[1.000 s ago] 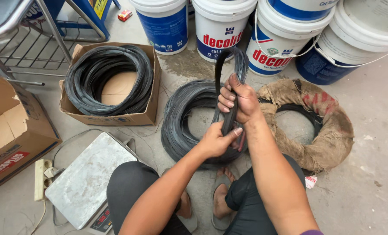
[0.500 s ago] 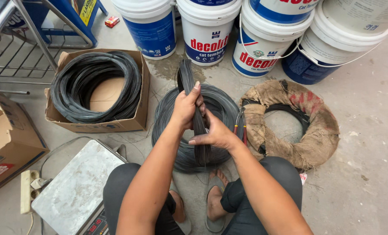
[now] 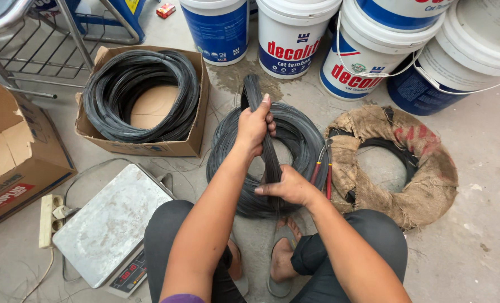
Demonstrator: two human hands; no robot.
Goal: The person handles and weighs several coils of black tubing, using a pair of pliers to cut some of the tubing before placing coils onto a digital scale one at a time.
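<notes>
Black wire bundle (image 3: 261, 132) runs lengthwise away, gripped by left hand (image 3: 254, 124) and right hand (image 3: 286, 186).

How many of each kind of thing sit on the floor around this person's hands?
Black wire coils: 2
Burlap-wrapped coil: 1
Folded wire bundle held in both hands: 1
Paint buckets: 5
Cardboard boxes: 2
Weighing scale: 1
Power strip: 1
Total: 13

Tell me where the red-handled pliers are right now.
In the head view, the red-handled pliers lie on the floor right of centre, between the loose coil of black wire and the burlap-wrapped wire coil, just beyond the right hand.
</notes>
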